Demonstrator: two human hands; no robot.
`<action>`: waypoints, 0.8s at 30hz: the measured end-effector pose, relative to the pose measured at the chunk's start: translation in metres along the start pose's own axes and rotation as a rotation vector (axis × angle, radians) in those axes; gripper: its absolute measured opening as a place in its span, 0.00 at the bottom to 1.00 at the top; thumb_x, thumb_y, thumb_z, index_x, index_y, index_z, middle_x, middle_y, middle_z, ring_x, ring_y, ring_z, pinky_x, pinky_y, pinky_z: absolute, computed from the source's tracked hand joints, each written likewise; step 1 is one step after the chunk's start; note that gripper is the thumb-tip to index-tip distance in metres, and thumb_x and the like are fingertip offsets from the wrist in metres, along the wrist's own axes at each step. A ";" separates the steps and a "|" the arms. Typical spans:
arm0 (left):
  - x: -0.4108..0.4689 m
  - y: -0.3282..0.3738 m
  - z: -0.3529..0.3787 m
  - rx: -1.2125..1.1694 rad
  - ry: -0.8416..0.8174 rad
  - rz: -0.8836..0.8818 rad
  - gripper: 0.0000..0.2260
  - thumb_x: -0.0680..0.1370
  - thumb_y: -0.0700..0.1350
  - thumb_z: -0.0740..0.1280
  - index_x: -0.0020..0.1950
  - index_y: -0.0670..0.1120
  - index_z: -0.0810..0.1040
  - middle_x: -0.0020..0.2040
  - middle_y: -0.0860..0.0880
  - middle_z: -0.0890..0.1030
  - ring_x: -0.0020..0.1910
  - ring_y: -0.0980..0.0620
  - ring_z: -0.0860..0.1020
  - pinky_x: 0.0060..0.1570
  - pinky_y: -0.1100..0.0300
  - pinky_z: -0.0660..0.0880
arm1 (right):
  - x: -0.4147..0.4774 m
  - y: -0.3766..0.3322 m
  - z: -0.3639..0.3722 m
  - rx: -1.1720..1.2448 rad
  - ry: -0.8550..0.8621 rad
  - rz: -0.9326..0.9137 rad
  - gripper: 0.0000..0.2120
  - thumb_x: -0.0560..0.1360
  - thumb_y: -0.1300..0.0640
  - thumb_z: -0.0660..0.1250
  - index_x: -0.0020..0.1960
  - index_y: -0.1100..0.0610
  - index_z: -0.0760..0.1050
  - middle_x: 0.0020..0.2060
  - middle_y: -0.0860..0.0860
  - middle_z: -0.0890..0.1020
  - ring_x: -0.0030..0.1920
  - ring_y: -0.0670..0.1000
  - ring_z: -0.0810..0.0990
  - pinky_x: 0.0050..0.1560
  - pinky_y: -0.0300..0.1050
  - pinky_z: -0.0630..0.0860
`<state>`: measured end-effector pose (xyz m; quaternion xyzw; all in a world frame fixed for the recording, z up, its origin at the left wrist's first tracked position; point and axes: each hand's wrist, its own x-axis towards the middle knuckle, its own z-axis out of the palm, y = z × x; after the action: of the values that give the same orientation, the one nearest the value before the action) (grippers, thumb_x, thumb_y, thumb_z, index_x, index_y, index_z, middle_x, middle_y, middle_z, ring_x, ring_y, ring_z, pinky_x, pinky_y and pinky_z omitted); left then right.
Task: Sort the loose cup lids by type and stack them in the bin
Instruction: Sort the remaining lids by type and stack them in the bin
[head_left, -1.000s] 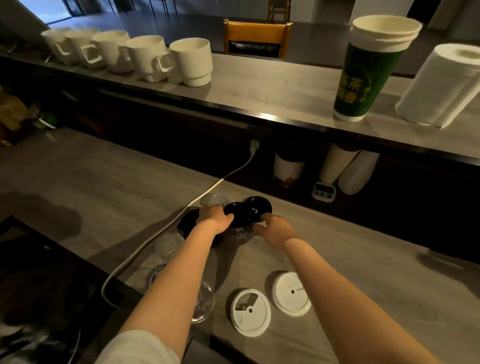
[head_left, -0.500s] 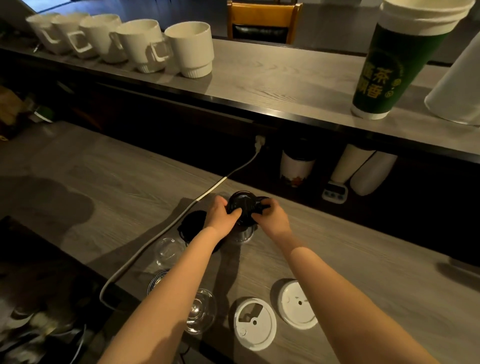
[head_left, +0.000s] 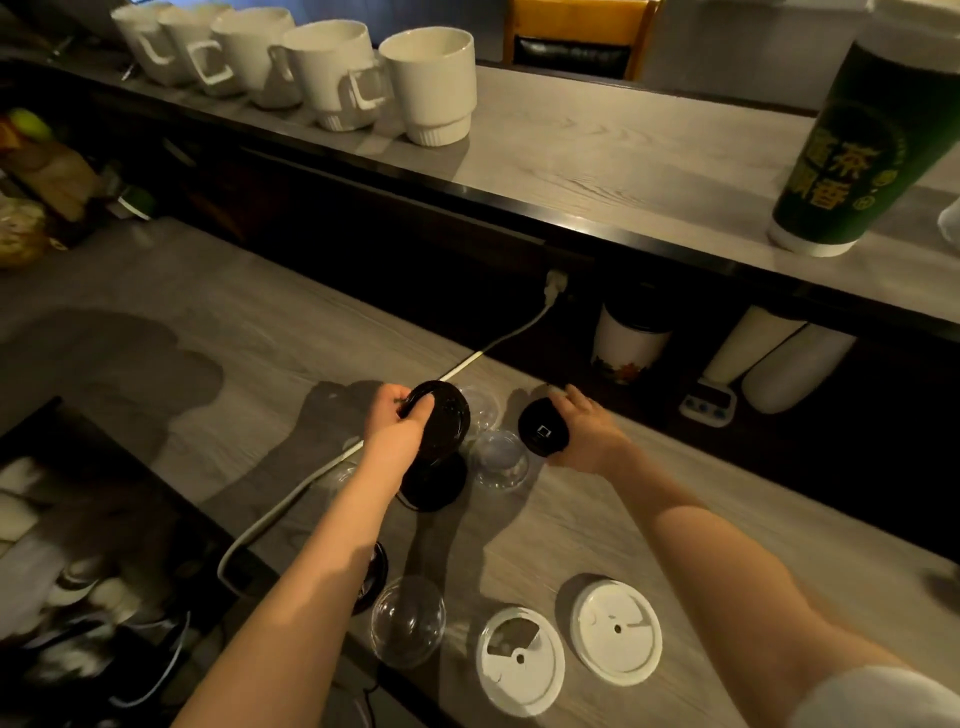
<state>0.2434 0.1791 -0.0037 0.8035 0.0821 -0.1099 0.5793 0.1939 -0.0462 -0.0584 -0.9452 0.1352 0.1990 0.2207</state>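
My left hand grips a black lid, tilted up off the counter. My right hand holds a second black lid by its edge, a little to the right. Another black lid lies flat below the left hand. Between the hands sit clear dome lids, one more behind. Near the front edge lie a clear dome lid, a dark lid partly under my left forearm, and two white flat lids. No bin is identifiable.
A white cable runs across the counter to a plug. Several white mugs and a green paper cup stack stand on the raised shelf. Cups and a small timer sit beneath it. A dark cluttered area lies left.
The hands, together on black lids at the middle, have parted: the left lifted one lid leftward and the right drew another to the right. The camera moved closer.
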 end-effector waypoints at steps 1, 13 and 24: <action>0.002 -0.003 -0.001 -0.004 0.011 -0.004 0.06 0.78 0.42 0.66 0.51 0.44 0.69 0.49 0.45 0.75 0.50 0.47 0.74 0.46 0.57 0.69 | 0.004 -0.001 0.002 -0.062 -0.064 -0.009 0.48 0.69 0.46 0.72 0.78 0.49 0.44 0.77 0.54 0.47 0.76 0.59 0.48 0.74 0.57 0.54; 0.000 -0.007 0.014 -0.086 -0.082 -0.156 0.02 0.79 0.48 0.62 0.51 0.52 0.71 0.59 0.44 0.76 0.59 0.43 0.74 0.59 0.44 0.72 | -0.015 -0.010 -0.002 0.460 0.400 -0.141 0.42 0.67 0.51 0.76 0.75 0.53 0.58 0.67 0.52 0.67 0.67 0.51 0.67 0.66 0.45 0.67; -0.028 0.007 0.007 -0.586 -0.262 -0.243 0.07 0.80 0.40 0.60 0.57 0.41 0.73 0.48 0.41 0.80 0.45 0.48 0.81 0.39 0.57 0.77 | -0.040 -0.071 0.000 0.310 0.283 -0.620 0.37 0.64 0.50 0.78 0.69 0.58 0.68 0.68 0.54 0.69 0.69 0.54 0.68 0.69 0.48 0.67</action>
<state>0.2178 0.1704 0.0084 0.5662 0.1305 -0.2521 0.7739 0.1831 0.0219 -0.0149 -0.9148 -0.0997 -0.0328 0.3900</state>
